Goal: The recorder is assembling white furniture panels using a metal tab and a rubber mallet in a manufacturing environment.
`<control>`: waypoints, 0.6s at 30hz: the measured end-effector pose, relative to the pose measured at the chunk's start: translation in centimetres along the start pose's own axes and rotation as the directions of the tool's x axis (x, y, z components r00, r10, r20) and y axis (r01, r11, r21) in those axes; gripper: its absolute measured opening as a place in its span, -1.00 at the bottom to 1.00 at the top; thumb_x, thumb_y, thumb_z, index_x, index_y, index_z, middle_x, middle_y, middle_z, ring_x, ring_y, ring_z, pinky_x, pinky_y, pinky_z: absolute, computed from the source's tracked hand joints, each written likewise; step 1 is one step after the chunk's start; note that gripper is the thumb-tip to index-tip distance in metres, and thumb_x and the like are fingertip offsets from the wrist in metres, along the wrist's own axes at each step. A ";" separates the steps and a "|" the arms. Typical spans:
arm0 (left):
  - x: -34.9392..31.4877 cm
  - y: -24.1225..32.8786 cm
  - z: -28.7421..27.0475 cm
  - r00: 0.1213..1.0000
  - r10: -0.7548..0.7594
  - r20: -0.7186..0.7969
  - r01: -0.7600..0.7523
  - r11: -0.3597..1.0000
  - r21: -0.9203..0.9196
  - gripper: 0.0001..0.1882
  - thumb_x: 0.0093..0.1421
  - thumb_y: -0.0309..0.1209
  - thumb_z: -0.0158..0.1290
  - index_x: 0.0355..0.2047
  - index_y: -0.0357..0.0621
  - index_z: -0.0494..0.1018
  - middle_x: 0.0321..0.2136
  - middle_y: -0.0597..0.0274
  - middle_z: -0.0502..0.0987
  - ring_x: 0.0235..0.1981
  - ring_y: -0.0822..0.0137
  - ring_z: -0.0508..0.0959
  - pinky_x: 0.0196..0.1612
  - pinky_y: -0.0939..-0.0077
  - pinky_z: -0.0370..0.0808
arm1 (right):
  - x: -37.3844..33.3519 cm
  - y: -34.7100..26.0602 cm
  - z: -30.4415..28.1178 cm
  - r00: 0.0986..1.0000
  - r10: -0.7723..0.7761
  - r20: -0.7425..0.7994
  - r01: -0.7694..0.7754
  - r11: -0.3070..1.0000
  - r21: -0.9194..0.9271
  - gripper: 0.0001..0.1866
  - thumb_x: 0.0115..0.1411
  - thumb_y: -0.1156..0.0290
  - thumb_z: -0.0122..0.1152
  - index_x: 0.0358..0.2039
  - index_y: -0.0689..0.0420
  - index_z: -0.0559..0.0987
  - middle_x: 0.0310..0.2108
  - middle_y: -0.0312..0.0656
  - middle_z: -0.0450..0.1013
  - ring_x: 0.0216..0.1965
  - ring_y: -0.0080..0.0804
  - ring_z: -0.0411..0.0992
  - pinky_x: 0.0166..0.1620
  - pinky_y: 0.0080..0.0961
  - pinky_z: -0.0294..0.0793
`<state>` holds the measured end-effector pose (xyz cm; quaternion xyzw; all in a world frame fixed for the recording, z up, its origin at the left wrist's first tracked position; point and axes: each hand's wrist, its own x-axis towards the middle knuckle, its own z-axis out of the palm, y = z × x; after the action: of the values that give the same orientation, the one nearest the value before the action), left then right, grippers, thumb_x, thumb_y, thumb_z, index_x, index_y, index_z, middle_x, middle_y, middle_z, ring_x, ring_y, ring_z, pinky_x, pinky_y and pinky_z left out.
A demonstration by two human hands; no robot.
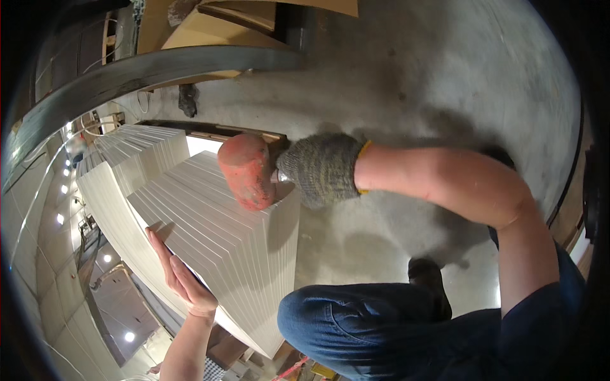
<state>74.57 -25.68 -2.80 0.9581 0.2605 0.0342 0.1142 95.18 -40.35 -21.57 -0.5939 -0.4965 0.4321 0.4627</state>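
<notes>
My right hand [323,168], in a grey knitted glove with a yellow cuff, is closed round the handle of a mallet [245,173]. The mallet has a worn red head, which lies over the top of a stack of white panels [202,213] near its right corner; whether they touch I cannot tell. Many thin panels stand on edge, packed side by side. My bare left hand [184,282] lies flat along the near left face of the stack, fingers stretched out. Most of the mallet's handle is hidden by the glove.
A second group of white panels [136,152] stands behind on the left. A curved dark metal beam [159,63] crosses the upper left, with cardboard [219,32] beyond it. Grey concrete floor [394,70] spreads to the right. My bent knee [305,314] is close beside the stack.
</notes>
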 end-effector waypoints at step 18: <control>0.2 -0.5 -0.1 0.992 0.114 0.049 -0.118 0.989 0.087 -0.45 0.32 -0.31 -0.50 0.23 -0.45 -0.05 0.29 -0.04 -0.04 0.33 0.16 -0.10 0.33 0.31 -0.18 | -0.7 1.5 1.2 0.999 0.041 0.023 -0.037 0.990 -0.134 -0.58 0.01 0.35 0.07 -0.05 -0.01 0.48 -0.25 -0.10 0.51 -0.23 -0.16 0.49 -0.18 -0.27 0.44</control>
<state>74.43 -25.13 -2.82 0.9763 0.2029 0.0080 0.0745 94.16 -41.05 -23.26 -0.6277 -0.5185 0.4142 0.4070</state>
